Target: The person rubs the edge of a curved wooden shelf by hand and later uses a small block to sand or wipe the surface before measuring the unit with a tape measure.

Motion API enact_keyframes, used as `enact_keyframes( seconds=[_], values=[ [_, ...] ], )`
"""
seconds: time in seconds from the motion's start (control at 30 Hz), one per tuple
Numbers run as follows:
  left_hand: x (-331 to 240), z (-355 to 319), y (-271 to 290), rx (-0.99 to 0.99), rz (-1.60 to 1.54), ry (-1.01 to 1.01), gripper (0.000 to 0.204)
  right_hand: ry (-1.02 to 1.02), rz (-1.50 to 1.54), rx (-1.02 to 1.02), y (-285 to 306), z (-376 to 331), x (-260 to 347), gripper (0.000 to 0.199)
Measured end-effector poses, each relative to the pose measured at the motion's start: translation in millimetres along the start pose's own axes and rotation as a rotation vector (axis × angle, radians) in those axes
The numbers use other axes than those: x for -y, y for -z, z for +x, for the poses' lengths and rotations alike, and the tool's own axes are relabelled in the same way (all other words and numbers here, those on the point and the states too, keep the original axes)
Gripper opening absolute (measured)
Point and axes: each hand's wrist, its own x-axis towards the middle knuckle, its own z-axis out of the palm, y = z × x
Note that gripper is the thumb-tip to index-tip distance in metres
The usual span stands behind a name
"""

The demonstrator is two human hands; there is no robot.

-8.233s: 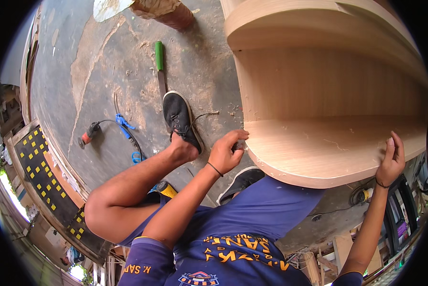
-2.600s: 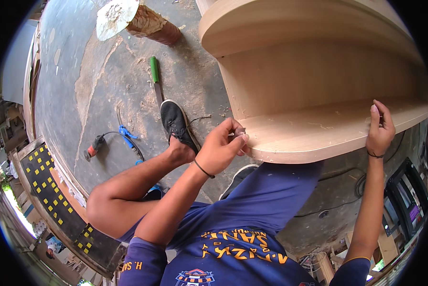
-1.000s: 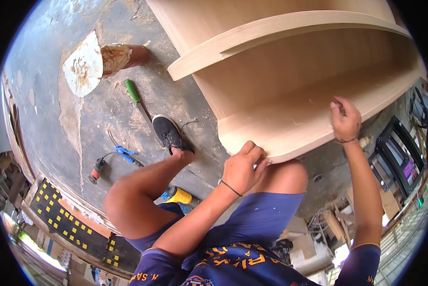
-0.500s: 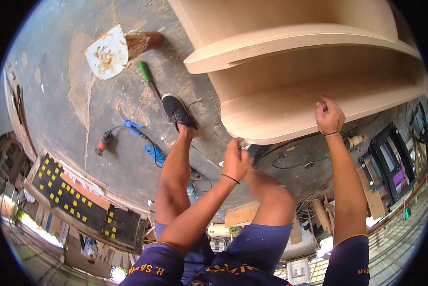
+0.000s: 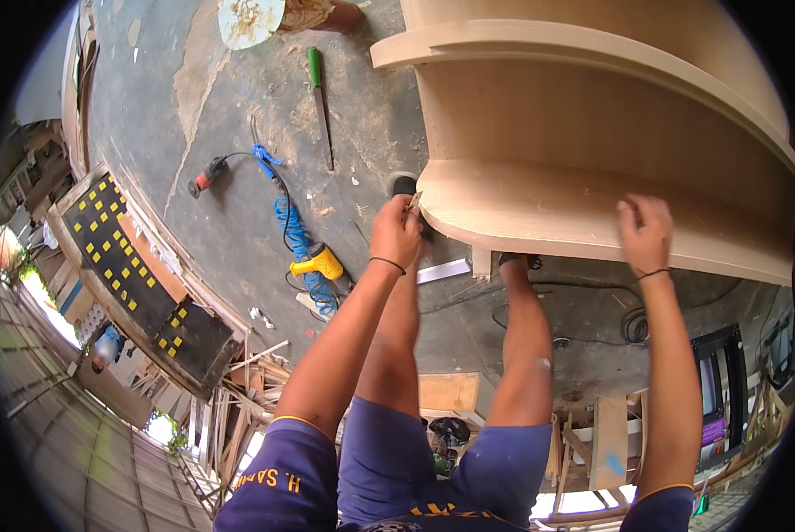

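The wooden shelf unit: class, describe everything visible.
The shelf unit looks like pale wood. Its lower board and upper board curve at the front, with a panel between; a short block shows beneath. It runs past the frame. The left hand is near its left corner, contact unclear; the right hand overlaps its front.

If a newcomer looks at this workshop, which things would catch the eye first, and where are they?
Probably the large pale wooden shelf unit with curved edges, filling the upper right, with the left hand near its rounded corner. Next, the bright yellow gun-shaped tool and coiled blue hose on the grey floor, left of that hand. Higher in view lies a long green-handled blade.
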Motion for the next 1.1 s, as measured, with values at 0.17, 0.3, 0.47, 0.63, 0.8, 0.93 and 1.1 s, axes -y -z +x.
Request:
enact_keyframes(
  seconds=[0.17,0.3,0.47,0.63,0.8,0.93,1.1],
  values=[
    [-8.4,4.0,-8.8,0.000,0.340,-0.133,0.016,-0.037,-0.211,-0.120,16.3,-0.9,-54.3,0.019],
    [-12.0,8.6,-4.2,0.120,0.441,-0.225,0.016,0.023,-0.177,-0.135,14.6,-1.3,-45.2,0.017],
    [-48.9,2.0,-5.5,0.247,0.521,-0.260,0.018,0.017,-0.169,-0.132,14.7,-1.8,-45.5,0.017],
    [-114.0,-29.8,-18.4,0.438,0.431,-0.269,0.028,0.010,-0.171,-0.145,17.1,-1.8,-44.4,0.017],
    [-72.9,2.7,1.6,0.224,0.473,-0.148,0.026,-0.005,-0.137,-0.144,15.5,-0.7,-43.0,0.016],
    [-63.1,3.3,3.3,0.298,0.541,-0.148,0.026,-0.021,-0.090,-0.145,16.5,0.8,-37.8,0.016],
    [-104.9,-24.5,-14.2,0.442,0.418,-0.211,0.027,-0.058,-0.090,-0.134,15.9,-1.5,-40.7,0.017]
  ],
)
